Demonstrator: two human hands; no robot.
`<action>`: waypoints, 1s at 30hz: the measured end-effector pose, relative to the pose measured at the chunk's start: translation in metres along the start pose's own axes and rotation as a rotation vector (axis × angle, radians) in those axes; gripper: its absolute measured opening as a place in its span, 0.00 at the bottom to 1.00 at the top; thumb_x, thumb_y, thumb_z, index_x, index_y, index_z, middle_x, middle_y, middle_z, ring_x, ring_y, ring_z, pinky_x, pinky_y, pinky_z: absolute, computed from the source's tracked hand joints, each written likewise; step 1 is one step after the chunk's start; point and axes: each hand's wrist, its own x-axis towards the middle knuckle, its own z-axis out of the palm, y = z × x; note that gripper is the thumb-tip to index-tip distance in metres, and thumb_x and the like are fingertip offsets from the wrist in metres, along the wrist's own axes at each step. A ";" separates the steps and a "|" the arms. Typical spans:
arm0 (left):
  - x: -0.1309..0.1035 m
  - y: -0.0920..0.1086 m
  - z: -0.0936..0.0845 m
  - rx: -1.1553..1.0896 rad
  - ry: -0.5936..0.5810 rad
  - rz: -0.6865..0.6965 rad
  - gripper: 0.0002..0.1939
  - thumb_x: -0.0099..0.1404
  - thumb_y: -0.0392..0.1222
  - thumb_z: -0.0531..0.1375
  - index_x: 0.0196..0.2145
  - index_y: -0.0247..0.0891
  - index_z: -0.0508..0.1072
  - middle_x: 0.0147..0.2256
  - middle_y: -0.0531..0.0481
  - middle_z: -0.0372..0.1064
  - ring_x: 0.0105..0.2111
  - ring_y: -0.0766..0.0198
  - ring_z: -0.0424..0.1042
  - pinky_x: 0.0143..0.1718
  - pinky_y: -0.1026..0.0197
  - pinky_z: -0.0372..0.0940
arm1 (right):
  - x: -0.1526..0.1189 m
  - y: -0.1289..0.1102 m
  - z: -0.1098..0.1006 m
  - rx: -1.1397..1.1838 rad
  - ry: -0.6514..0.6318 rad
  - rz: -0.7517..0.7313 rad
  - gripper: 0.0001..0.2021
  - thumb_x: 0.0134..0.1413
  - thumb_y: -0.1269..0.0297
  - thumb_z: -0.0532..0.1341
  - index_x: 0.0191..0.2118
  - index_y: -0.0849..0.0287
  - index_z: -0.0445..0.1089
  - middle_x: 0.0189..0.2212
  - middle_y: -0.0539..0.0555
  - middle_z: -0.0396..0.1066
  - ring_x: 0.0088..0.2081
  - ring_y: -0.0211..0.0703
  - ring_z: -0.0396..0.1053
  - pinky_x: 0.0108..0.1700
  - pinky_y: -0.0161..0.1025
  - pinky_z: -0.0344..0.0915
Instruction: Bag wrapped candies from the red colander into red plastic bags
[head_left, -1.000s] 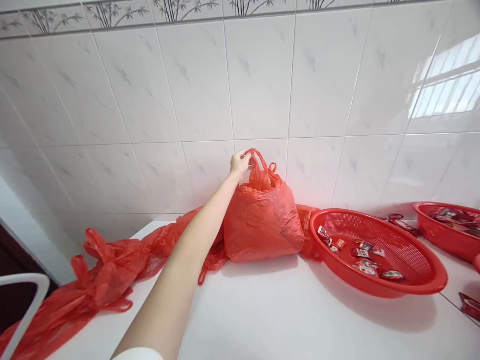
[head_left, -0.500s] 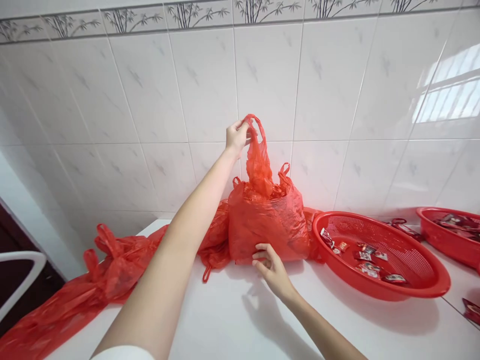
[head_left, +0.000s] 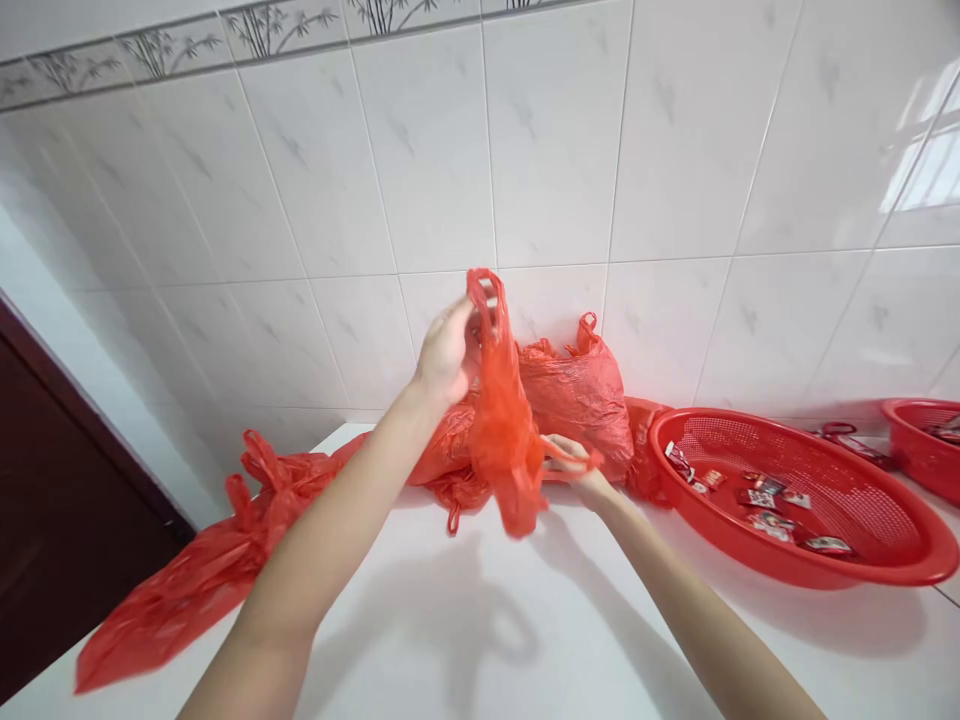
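Glossy white marbled wall tiles (head_left: 555,150), crossed near the top by a border of dark bamboo motifs (head_left: 285,32), rise behind a smooth white worktop (head_left: 420,620). Above that worktop, near its middle, a thin, crumpled red plastic carrier bag (head_left: 501,425) hangs slack in the air, slightly blurred. The person's left hand (head_left: 446,350) holds it high, fingers bent around the upper end beside a looped handle. At its lower right, the right hand (head_left: 583,478) meets a narrow strap of the same bag; those fingers are partly hidden, so I cannot tell how tightly they close. Just behind stands a bulging red plastic bag (head_left: 574,395) against the wall. To the left, a long, knotted bundle of red plastic bags (head_left: 202,575) lies along the worktop. On the right sits a wide red plastic basket with perforated sides (head_left: 919,573), holding a few small printed packets (head_left: 772,522), and beyond it part of a second red basket (head_left: 919,455).
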 end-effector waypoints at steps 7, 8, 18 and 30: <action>-0.051 -0.056 -0.011 -0.273 -0.032 -0.393 0.07 0.69 0.35 0.57 0.33 0.36 0.73 0.22 0.57 0.65 0.17 0.75 0.61 0.21 0.71 0.59 | -0.073 -0.045 -0.002 -0.115 -0.216 -0.038 0.29 0.53 0.39 0.65 0.52 0.56 0.69 0.51 0.61 0.74 0.52 0.52 0.73 0.52 0.49 0.70; -0.054 -0.062 -0.012 -0.317 -0.032 -0.407 0.08 0.69 0.35 0.55 0.33 0.36 0.73 0.22 0.56 0.65 0.17 0.75 0.61 0.21 0.71 0.59 | -0.083 -0.045 0.001 -0.199 -0.206 -0.052 0.29 0.53 0.41 0.67 0.54 0.55 0.68 0.54 0.61 0.72 0.55 0.53 0.70 0.55 0.50 0.69; -0.081 -0.090 -0.012 -0.188 0.156 -0.159 0.12 0.68 0.41 0.52 0.26 0.39 0.65 0.20 0.57 0.53 0.18 0.71 0.54 0.22 0.68 0.56 | -0.117 -0.011 0.028 -0.838 0.152 -0.120 0.46 0.52 0.56 0.65 0.73 0.55 0.45 0.69 0.69 0.50 0.63 0.69 0.61 0.54 0.61 0.68; -0.110 -0.073 -0.060 0.192 -0.205 -0.104 0.34 0.64 0.70 0.40 0.19 0.44 0.68 0.14 0.53 0.49 0.18 0.63 0.49 0.25 0.56 0.54 | -0.098 -0.023 0.019 0.005 0.039 0.235 0.24 0.44 0.67 0.57 0.51 0.57 0.63 0.26 0.46 0.73 0.29 0.41 0.74 0.38 0.41 0.72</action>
